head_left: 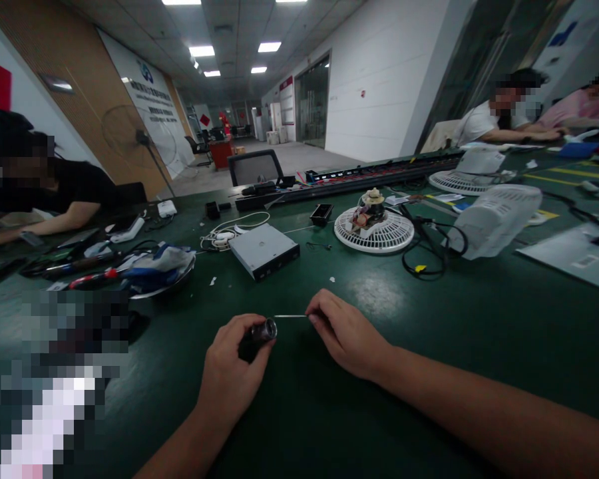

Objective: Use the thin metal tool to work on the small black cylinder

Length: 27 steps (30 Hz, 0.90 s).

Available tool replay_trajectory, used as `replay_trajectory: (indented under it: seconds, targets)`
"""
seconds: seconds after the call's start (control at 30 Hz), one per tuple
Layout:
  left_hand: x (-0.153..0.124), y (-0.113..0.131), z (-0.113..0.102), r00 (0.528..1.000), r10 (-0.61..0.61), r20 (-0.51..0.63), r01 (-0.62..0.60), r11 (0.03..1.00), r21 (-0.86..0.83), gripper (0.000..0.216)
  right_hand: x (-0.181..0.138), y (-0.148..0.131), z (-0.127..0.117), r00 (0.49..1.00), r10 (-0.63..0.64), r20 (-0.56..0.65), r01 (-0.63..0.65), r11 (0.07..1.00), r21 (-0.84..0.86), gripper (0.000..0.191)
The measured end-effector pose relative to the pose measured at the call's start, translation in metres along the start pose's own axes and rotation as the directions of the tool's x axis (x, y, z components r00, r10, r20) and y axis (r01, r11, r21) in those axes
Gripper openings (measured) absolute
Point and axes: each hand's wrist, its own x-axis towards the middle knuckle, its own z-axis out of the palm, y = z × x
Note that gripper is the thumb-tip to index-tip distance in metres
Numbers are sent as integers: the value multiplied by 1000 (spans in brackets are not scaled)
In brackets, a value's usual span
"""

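Observation:
My left hand (234, 362) is closed round a short dark cylinder (265, 330) with a shiny round end that faces right. Between the fingertips of my right hand (347, 332) is pinched a thin silvery rod (290, 316), pointing left. Its far tip lies close to the cylinder's upper rim; I cannot tell whether they touch. Both hands are low over the green table (299, 419). Beyond them sits a grey optical disc drive (263, 247), with a white cable (224, 234) to its left.
A white fan grille with a motor (374, 226) stands at the back right, beside a white plastic housing (499, 219) and black cable (432, 269). On the left are a metal dish with a blue-and-white cloth (162, 266) and tools. People sit at both sides.

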Motion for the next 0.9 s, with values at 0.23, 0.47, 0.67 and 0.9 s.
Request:
replay_trajectory:
  seconds: [0.23, 0.47, 0.67, 0.9]
  targets:
    - [1, 1, 0, 998, 46, 50, -45, 999, -13, 28, 2, 1, 2, 994, -96, 57, 104, 979, -175, 14]
    - [1, 3, 0, 993, 98, 64, -97, 995, -14, 28, 0, 0, 2, 991, -130, 9, 130, 978, -166, 16]
    - [1, 4, -1, 984, 158, 78, -156, 987, -31, 25, -1, 1, 4, 985, -170, 35, 173, 979, -111, 15]
    - [2, 5, -1, 979, 179, 97, -178, 984, -22, 24, -2, 0, 4, 975, -207, 78, 216, 968, -131, 15]
